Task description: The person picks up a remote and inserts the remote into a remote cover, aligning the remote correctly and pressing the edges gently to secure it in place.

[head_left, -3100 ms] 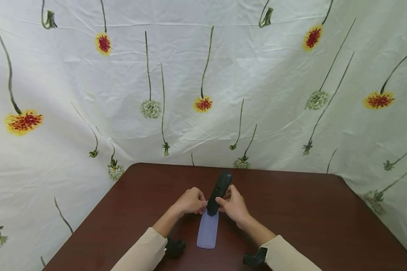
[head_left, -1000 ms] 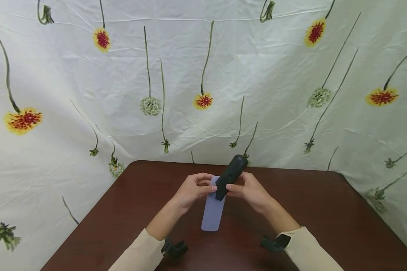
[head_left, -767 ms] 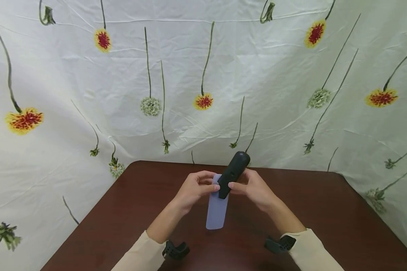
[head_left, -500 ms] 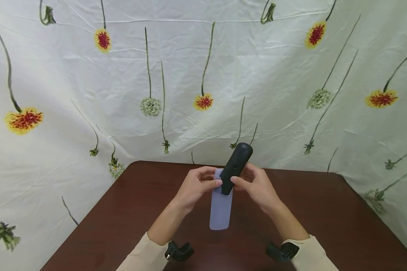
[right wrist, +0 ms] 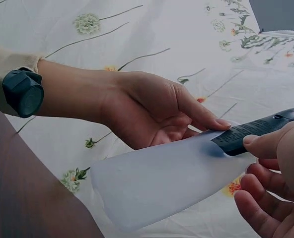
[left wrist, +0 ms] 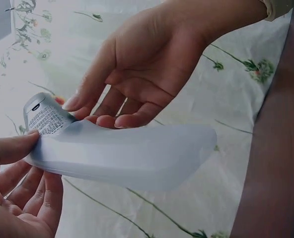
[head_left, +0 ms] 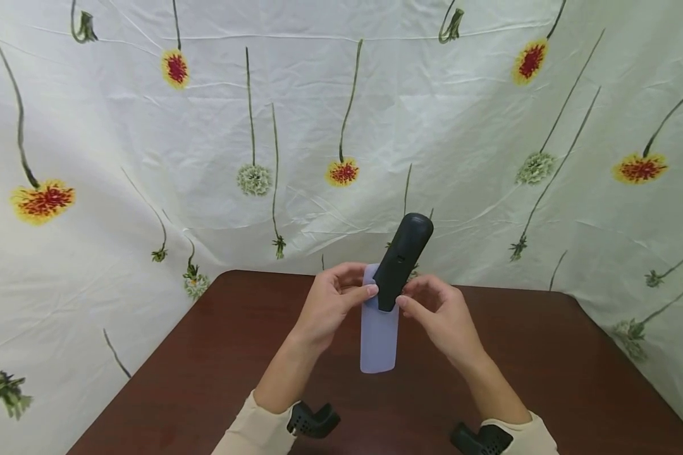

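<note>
A black remote control [head_left: 405, 256] is tilted up to the right, its lower end in the mouth of a translucent lavender silicone sleeve [head_left: 379, 341]. Both are held above the table. My left hand [head_left: 332, 303] pinches the sleeve's mouth with the thumb against the remote's edge; its fingers lie behind, hidden in the head view but seen under the sleeve in the left wrist view. On the other side, my right hand [head_left: 446, 316] pinches the sleeve's edge beside the remote's lower end, fingers curled. Small print shows on the remote's back [left wrist: 45, 121] in the left wrist view.
A dark reddish-brown table [head_left: 216, 379] lies beneath the hands. Behind it hangs a white cloth [head_left: 296, 139] printed with flowers, reaching down to the table's far edge. Black wrist cameras [head_left: 313, 420] sit on both wrists.
Both hands have lifted the remote and sleeve, moving them up and slightly right. My right hand has shifted from the remote's side down to its lower end. The sleeve now hangs nearly straight.
</note>
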`<state>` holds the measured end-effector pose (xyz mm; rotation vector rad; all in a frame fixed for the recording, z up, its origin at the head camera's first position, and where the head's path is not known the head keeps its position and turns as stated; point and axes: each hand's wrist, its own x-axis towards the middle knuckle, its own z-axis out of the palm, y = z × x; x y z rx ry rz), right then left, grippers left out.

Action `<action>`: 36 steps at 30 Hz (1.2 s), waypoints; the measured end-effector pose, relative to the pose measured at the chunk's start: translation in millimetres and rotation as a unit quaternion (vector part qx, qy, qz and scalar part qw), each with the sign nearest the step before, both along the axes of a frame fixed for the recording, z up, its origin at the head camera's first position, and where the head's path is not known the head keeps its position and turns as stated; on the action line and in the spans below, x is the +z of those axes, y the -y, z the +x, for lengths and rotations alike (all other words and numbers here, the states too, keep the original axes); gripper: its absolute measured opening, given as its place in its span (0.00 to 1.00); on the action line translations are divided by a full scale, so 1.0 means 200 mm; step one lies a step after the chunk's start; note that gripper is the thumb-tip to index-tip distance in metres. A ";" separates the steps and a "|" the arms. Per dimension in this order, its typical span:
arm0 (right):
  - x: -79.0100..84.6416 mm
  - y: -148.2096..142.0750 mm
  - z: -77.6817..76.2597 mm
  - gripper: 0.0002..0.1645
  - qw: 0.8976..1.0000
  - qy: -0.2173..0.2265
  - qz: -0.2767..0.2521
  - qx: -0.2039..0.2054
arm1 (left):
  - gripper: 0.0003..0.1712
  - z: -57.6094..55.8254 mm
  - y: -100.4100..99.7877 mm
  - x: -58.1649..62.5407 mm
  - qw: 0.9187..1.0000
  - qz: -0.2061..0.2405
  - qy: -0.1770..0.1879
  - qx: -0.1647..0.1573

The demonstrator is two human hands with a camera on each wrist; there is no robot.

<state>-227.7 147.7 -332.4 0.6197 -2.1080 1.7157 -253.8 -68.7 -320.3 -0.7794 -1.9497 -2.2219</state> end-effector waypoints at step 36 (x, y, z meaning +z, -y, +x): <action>0.02 -0.03 0.01 0.11 0.992 0.045 -0.041 0.106 | 0.18 0.03 -0.05 -0.02 0.996 0.069 -0.036 -0.030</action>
